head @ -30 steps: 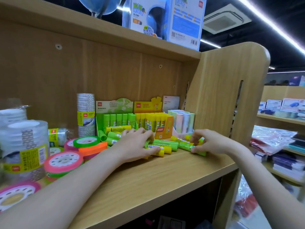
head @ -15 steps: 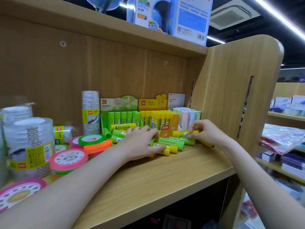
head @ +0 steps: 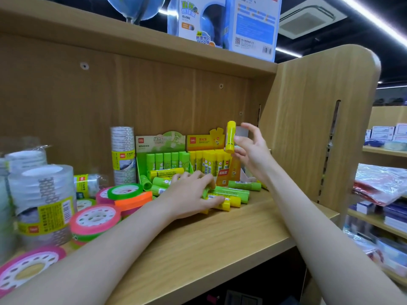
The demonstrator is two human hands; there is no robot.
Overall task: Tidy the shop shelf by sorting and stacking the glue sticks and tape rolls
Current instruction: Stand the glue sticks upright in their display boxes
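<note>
My right hand [head: 251, 150] holds a yellow glue stick [head: 230, 136] upright in the air, above the yellow display box [head: 212, 164] of yellow sticks. My left hand [head: 190, 193] rests curled over a heap of loose green and yellow glue sticks [head: 231, 193] on the wooden shelf [head: 220, 234]. A green display box [head: 161, 156] holds upright green sticks. Coloured tape rolls [head: 125, 192] and clear tape stacks [head: 43, 194] stand at the left.
A tall column of clear tape [head: 123, 155] stands by the back panel. The shelf's side wall [head: 312, 128] rises at the right. Globe boxes [head: 224, 23] sit on the shelf above. Further shelves with packaged goods [head: 383, 183] are at the far right.
My right hand has picked a yellow glue stick out of the loose heap and raised it above the yellow box. My left hand has stayed on the heap.
</note>
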